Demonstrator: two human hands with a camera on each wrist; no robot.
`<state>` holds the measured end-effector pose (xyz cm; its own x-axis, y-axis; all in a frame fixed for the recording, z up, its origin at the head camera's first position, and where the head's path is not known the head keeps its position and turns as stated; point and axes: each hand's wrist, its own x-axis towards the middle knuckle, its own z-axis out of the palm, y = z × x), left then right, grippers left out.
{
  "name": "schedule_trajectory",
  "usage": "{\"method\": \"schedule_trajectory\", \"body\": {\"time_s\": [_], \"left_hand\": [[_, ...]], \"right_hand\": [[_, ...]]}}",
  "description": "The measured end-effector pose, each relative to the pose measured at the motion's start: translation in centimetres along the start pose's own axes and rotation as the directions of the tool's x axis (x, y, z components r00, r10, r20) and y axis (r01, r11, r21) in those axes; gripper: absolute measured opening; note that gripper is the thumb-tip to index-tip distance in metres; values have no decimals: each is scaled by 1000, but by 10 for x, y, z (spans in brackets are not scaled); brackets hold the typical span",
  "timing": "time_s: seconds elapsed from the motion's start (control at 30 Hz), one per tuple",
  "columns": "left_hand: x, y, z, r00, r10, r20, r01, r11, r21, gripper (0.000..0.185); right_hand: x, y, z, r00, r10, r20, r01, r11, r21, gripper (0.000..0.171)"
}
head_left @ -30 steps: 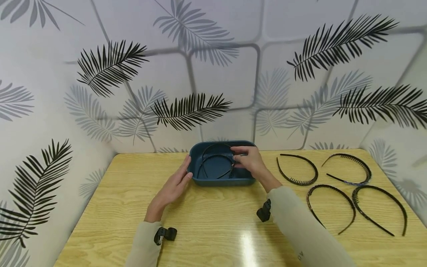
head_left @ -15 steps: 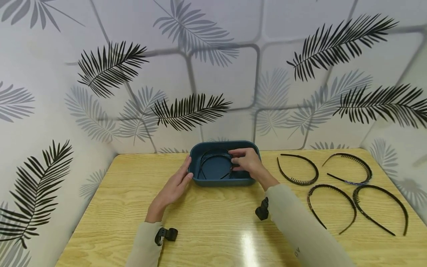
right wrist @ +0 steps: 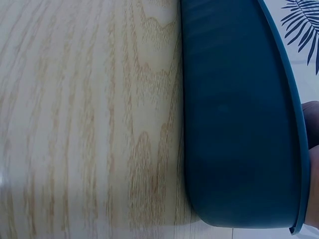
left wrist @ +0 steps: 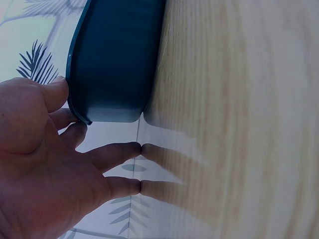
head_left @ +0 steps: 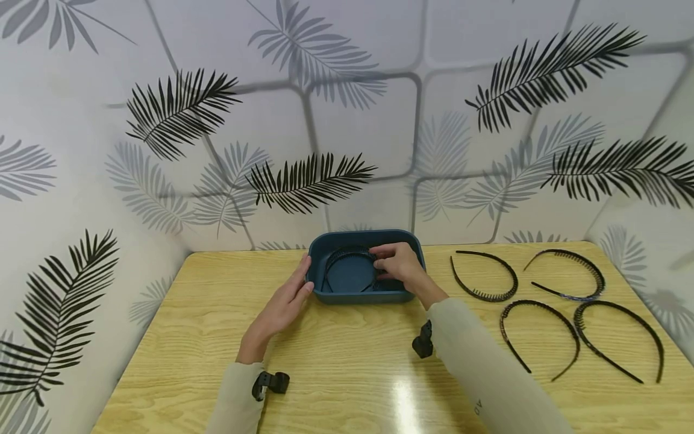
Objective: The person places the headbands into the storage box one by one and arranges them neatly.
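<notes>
A dark blue plastic bin stands near the table's back edge, holding black toothed headbands that overlap each other. My right hand reaches over its right half and pinches a headband by the right side, low inside the bin. In the right wrist view the bin's front wall hides most of that hand. At the bin's left end, my left hand touches the wall and rim with fingers extended. The left wrist view shows its thumb at the rim and two fingertips down by the table.
Several dark headbands lie on the wooden table to the right, among them a toothed one nearest the bin and a blue-patterned one behind. A leaf-patterned wall covering rises directly behind the bin.
The headband in my right hand has lowered and shifted slightly left, now lining up with the other one in the bin. My left hand stays at the bin's left end.
</notes>
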<state>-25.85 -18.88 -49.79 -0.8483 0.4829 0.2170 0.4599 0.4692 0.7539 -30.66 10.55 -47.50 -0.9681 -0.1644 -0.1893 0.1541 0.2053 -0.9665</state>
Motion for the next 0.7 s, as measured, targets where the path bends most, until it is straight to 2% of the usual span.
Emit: {"method": "schedule_trajectory", "body": {"time_s": [0.47,0.7], "left_hand": [[1,0,-1,1000,-7,0,7,1000,-12,59],[0,2,0,1000,-6,2,6,1000,-18,60]], "right_hand": [[0,0,3,998,-21,-67,15,995,-98,36],[1,1,5,997,4,-82,-13,993,-119,37]]}}
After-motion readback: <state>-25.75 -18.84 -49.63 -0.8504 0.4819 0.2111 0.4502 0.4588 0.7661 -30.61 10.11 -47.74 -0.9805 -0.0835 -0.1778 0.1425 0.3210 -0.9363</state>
